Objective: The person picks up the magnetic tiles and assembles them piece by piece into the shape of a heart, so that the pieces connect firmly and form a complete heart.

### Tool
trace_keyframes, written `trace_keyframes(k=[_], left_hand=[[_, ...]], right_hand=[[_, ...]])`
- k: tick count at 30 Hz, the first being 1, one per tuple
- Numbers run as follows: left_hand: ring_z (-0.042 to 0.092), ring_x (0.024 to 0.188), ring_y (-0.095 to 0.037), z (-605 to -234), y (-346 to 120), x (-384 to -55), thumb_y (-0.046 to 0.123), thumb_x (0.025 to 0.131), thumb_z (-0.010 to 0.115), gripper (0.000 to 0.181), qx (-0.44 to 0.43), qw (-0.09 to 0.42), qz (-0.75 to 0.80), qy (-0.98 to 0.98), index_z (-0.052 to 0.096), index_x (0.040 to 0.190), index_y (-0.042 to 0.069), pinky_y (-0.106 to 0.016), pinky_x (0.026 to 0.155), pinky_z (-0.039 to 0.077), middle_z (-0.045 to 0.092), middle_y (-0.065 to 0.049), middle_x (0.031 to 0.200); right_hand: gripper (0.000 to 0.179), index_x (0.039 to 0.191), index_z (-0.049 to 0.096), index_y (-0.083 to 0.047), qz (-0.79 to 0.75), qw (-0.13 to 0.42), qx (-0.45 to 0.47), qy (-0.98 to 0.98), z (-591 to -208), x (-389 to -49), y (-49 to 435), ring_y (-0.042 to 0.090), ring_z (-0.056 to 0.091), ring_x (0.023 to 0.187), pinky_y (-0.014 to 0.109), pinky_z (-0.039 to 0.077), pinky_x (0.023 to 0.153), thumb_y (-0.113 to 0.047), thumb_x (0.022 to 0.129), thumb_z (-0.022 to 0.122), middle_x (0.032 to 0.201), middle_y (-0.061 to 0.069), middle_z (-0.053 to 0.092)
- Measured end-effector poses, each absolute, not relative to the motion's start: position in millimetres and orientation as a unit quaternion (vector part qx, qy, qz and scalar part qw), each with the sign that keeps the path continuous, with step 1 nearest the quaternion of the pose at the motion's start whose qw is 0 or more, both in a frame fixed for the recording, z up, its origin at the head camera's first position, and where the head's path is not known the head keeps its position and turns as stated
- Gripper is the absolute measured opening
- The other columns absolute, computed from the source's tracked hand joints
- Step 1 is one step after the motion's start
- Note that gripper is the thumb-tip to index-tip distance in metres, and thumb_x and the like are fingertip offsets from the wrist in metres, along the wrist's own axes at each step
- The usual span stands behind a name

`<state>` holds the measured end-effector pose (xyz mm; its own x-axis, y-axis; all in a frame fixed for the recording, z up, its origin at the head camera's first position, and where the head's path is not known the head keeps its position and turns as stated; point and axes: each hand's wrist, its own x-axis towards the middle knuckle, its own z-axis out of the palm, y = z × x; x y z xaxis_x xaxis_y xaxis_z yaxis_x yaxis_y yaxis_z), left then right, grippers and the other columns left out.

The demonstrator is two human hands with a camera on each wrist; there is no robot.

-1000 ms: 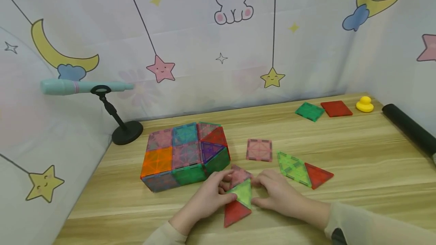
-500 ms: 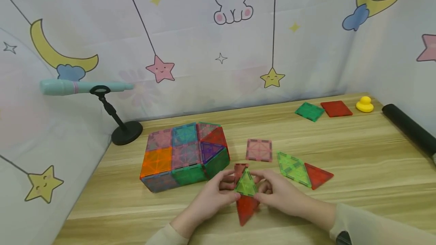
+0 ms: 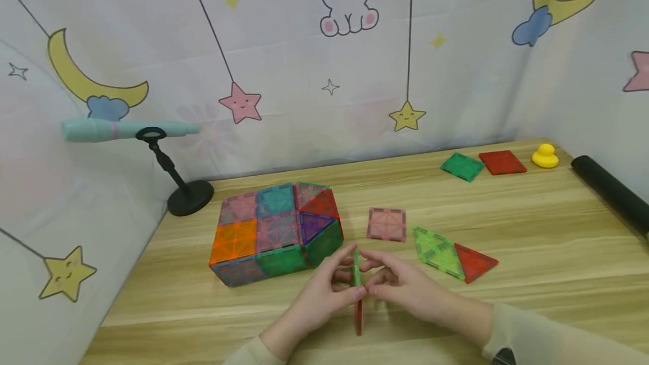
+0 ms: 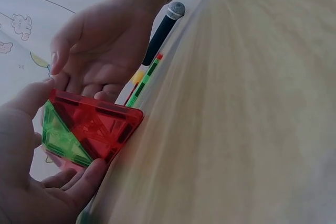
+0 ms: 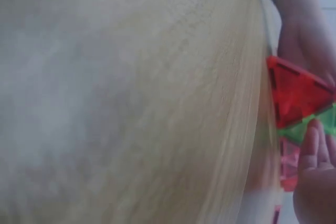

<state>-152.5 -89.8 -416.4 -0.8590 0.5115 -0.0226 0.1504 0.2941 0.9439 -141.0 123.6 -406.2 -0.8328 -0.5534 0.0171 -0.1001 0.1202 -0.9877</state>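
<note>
My left hand (image 3: pixel 324 289) grips a strip of joined translucent magnetic tiles, thumb on one edge and fingers on the other. The strip stands upright on its edge, seen thin from the head view. It has a red triangle tile (image 4: pixel 97 127) at the near end, a light green triangle tile (image 4: pixel 59 137) in the middle and a pink tile (image 5: pixel 289 161) behind. My right hand (image 3: pixel 408 286) is at the strip's right side, its thumb lifted clear and its fingertips (image 5: pixel 313 129) against the green tile.
A block of coloured magnetic tiles (image 3: pixel 278 232) stands left of the hands. Beyond lie a pink square tile (image 3: pixel 386 224), a green tile (image 3: pixel 438 252) and a red triangle (image 3: pixel 475 262). Farther back are green (image 3: pixel 462 167) and red tiles (image 3: pixel 502 162), a yellow duck (image 3: pixel 545 156) and two microphones.
The tile strip has turned from facing the head camera to standing edge-on. My right thumb and fingers have loosened from it, while my left hand keeps its grip.
</note>
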Motion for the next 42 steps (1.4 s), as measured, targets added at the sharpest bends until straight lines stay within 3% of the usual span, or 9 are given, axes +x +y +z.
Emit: trace_keyframes(k=[4,9,11,15,21,29,42], left_hand=[[0.052,0.107,-0.023,-416,-89,-152,0.024,0.088,0.067,0.069,0.208,0.164,0.554,0.789,0.032,0.147,0.021,-0.032,0.084,0.049,0.038,-0.014,0.132],[0.052,0.107,-0.022,-416,-88,-152,0.022,0.087,0.068,0.071,0.206,0.161,0.554,0.791,0.030,0.147,0.020,-0.033,0.084,0.048,0.040,-0.013,0.132],[0.052,0.106,-0.022,-417,-88,-153,0.023,0.087,0.068,0.071,0.207,0.162,0.552,0.792,0.030,0.147,0.019,-0.033,0.084,0.048,0.041,-0.013,0.132],[0.053,0.104,-0.022,-418,-90,-153,0.025,0.087,0.068,0.071,0.206,0.161,0.556,0.789,0.030,0.146,0.017,-0.034,0.085,0.048,0.042,-0.015,0.131],[0.052,0.105,-0.023,-418,-94,-153,0.026,0.088,0.067,0.071,0.201,0.167,0.566,0.782,0.029,0.147,0.017,-0.038,0.087,0.047,0.040,-0.015,0.132],[0.051,0.106,-0.023,-417,-93,-153,0.024,0.088,0.067,0.071,0.206,0.168,0.569,0.778,0.028,0.147,0.018,-0.037,0.087,0.047,0.040,-0.015,0.133],[0.052,0.106,-0.022,-418,-90,-154,0.022,0.088,0.068,0.071,0.213,0.167,0.565,0.779,0.028,0.147,0.018,-0.036,0.086,0.048,0.040,-0.015,0.133]], right_hand=[[0.053,0.140,0.038,0.000,-0.552,0.158,-0.247,0.780,-405,-153,142,0.023,0.058,0.103,0.028,0.048,0.082,-0.017,0.094,0.058,0.125,0.015,0.052],[0.054,0.128,0.053,-0.003,-0.291,0.030,-0.268,0.918,-399,-173,197,0.025,0.054,0.099,0.041,0.047,0.082,-0.030,0.085,0.069,0.116,0.013,0.054],[0.060,0.125,0.055,-0.004,-0.202,0.006,-0.252,0.946,-398,-176,218,0.029,0.052,0.100,0.047,0.046,0.081,-0.037,0.078,0.074,0.113,0.014,0.053],[0.072,0.125,0.054,-0.002,-0.147,0.010,-0.252,0.956,-399,-178,238,0.030,0.051,0.096,0.049,0.045,0.079,-0.044,0.072,0.077,0.108,0.014,0.053],[0.073,0.126,0.052,-0.001,-0.150,0.006,-0.268,0.952,-401,-183,233,0.022,0.052,0.089,0.041,0.046,0.075,-0.039,0.069,0.078,0.102,0.009,0.053],[0.081,0.128,0.047,0.007,-0.138,0.025,-0.233,0.962,-398,-179,229,0.030,0.053,0.093,0.049,0.047,0.080,-0.040,0.069,0.077,0.105,0.017,0.052],[0.079,0.124,0.052,0.007,-0.124,0.020,-0.214,0.969,-399,-176,226,0.031,0.054,0.092,0.048,0.048,0.078,-0.042,0.068,0.077,0.105,0.020,0.055]])
